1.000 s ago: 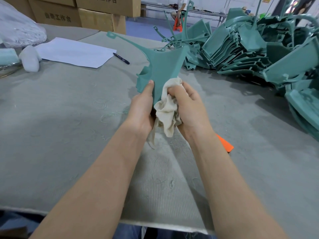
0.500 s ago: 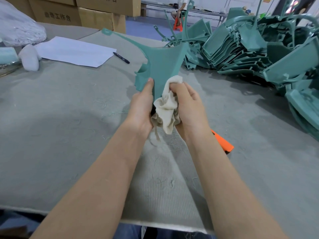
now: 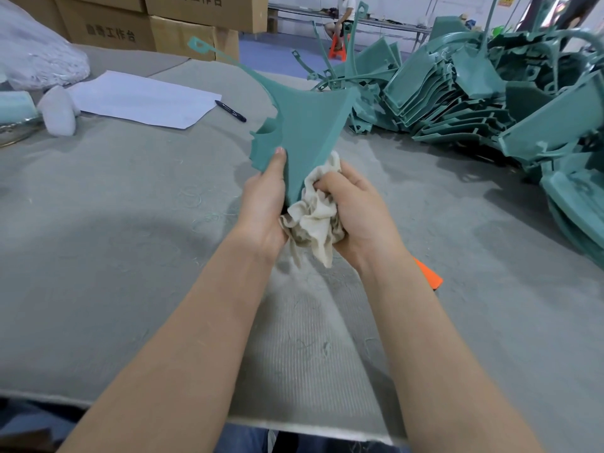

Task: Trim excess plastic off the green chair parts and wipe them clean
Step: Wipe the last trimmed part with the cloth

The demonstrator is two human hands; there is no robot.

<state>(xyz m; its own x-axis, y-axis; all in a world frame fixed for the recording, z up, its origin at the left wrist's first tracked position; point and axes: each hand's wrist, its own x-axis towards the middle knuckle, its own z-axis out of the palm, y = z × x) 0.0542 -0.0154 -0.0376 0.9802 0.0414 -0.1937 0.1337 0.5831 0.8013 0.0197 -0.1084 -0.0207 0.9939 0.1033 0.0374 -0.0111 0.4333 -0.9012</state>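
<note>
Left hand (image 3: pixel 263 204): grips the green chair part (image 3: pixel 304 135), thumb on its face, frame centre.
Right hand (image 3: pixel 356 212): fingers clenched round cream rag (image 3: pixel 313 217) against the part's lower edge.
Pile of green parts (image 3: pixel 490 83): upper right.

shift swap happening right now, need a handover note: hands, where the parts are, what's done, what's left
Left hand grips the green part at its lower end, holding it up over the table.
Right hand holds the cloth bunched against that part.
Orange tool lies on the table beside the right forearm. Pile of parts sits far right.
Done: cannot tell if this part is trimmed.
Left: finish wiping it, then the pile.
</note>
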